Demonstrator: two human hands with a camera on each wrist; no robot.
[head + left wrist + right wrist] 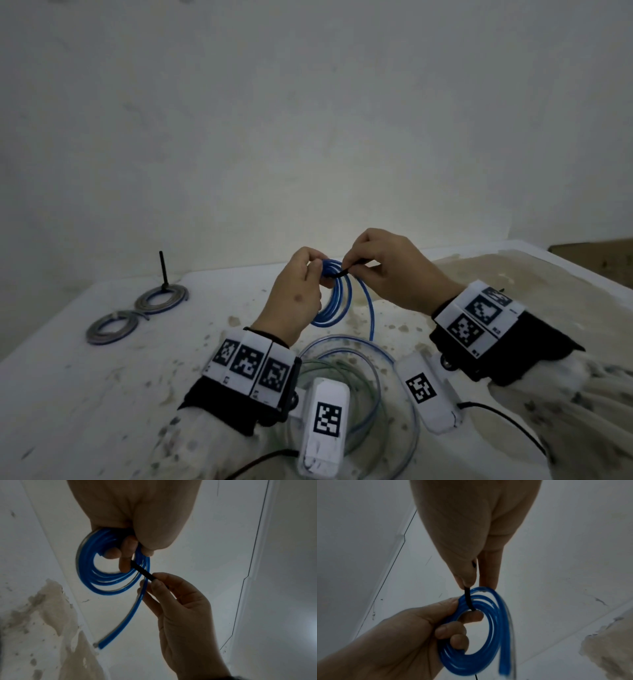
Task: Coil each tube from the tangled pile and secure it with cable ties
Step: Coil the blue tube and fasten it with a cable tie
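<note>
Above the surface (pixel 102 377), the left hand (pixel 294 298) clutched the blue coil (pixel 337 298) while the right hand (pixel 394 274), at its 2 o'clock, pinched the black tie (pixel 142 570) crossing the strands.

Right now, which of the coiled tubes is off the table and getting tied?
The blue coil, held up by the left hand while the right hand pinches a black tie; both greyish coils lie flat far left.
</note>
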